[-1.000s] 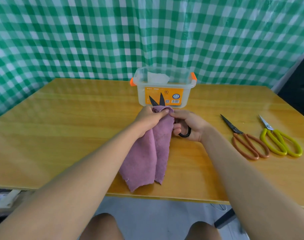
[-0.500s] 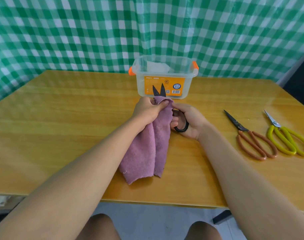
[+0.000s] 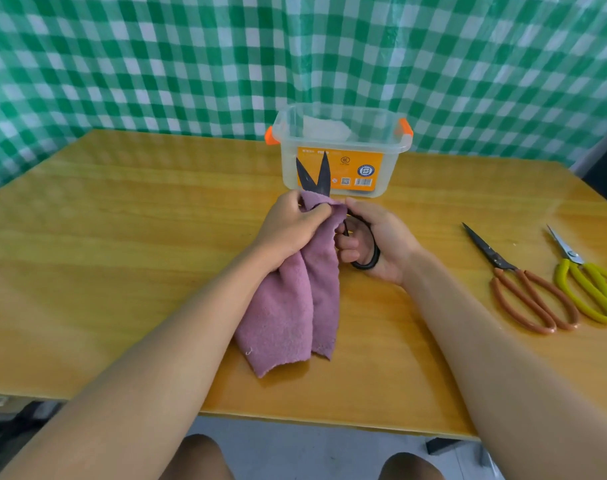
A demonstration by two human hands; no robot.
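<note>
My right hand (image 3: pixel 378 237) grips the black handle loops of a pair of black scissors (image 3: pixel 315 176), whose two blades stand apart and point away from me. My left hand (image 3: pixel 291 226) holds a purple cloth (image 3: pixel 295 306) bunched around the scissors just below the blades. The rest of the cloth hangs down onto the wooden table (image 3: pixel 122 254) toward me. The pivot of the scissors is hidden by the cloth and my fingers.
A clear plastic box (image 3: pixel 392 157) with orange clips and an orange label stands just behind the blades. Orange-handled scissors (image 3: pixel 523 292) and yellow-handled scissors (image 3: pixel 586 285) lie on the table at the right. A green checked curtain (image 3: pixel 191 64) hangs behind the table.
The hands, cloth and scissors have kept their grip. The blades show a little more above the cloth, and the camera has tilted slightly.
</note>
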